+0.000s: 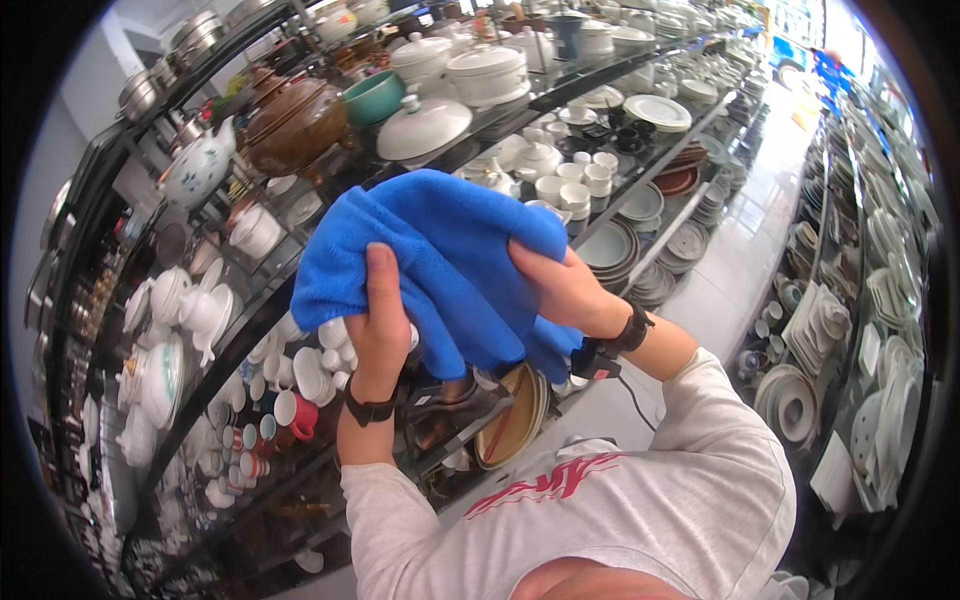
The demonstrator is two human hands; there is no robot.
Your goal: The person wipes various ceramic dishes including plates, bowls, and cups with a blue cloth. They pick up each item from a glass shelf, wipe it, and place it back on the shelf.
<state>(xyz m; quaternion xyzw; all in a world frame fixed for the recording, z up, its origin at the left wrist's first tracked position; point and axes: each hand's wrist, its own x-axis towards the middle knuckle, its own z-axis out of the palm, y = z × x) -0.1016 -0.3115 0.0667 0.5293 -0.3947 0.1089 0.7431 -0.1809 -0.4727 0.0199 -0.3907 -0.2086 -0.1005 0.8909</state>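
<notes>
A blue cloth (450,255) with a plush, towel-like surface is held up in front of me, its folds hanging down between my hands. My left hand (379,307) grips its left side, thumb on the near face and fingers hidden behind. On the right edge, my right hand (559,289) pinches the cloth, its fingers partly covered. Whether an object lies inside or behind the cloth cannot be seen. Just beyond it stand white cups (574,191) and a white lidded pot (538,160) on a glass shelf.
Crowded shelving (225,330) holds teapots, mugs and plates close on my left and ahead. A brown lidded pot (296,124), a green bowl (373,97) and a white lid (424,129) sit higher up. Stacked plates (786,405) line the right side of the tiled aisle (731,262). A person (831,75) is far down it.
</notes>
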